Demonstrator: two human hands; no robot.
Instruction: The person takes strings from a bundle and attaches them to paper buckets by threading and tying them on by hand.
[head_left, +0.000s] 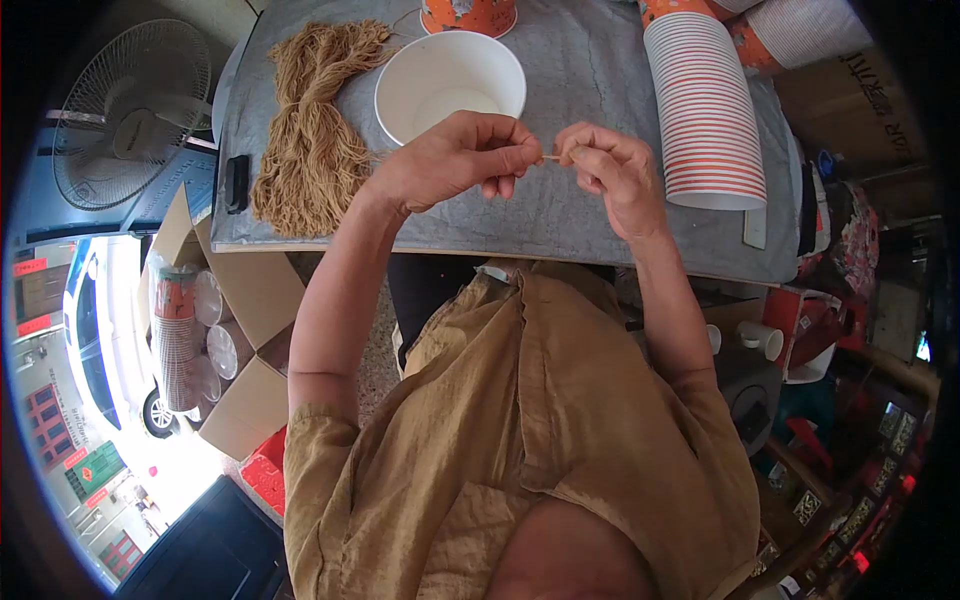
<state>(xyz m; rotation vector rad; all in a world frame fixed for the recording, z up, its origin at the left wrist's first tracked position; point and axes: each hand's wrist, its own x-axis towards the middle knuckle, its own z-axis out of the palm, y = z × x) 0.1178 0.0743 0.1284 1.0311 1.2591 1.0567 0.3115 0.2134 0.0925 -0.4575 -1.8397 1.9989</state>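
My left hand (462,160) and my right hand (618,172) are raised over the table's near side, fingertips close together. A short bit of tan string (550,157) is stretched between them, pinched by both. Just beyond my left hand stands a white paper bucket (450,80), its mouth facing up; my hand covers part of its near rim. A thick bundle of tan string (318,130) lies to the left of the bucket, tied at its middle. Whether the held piece runs back to the bundle I cannot tell.
A long stack of nested paper buckets (705,115) lies on the right of the grey-covered table (590,230). An orange patterned bucket (468,15) stands at the back. A black object (237,184) sits near the left edge. A fan (133,115) and an open carton (245,300) are at left.
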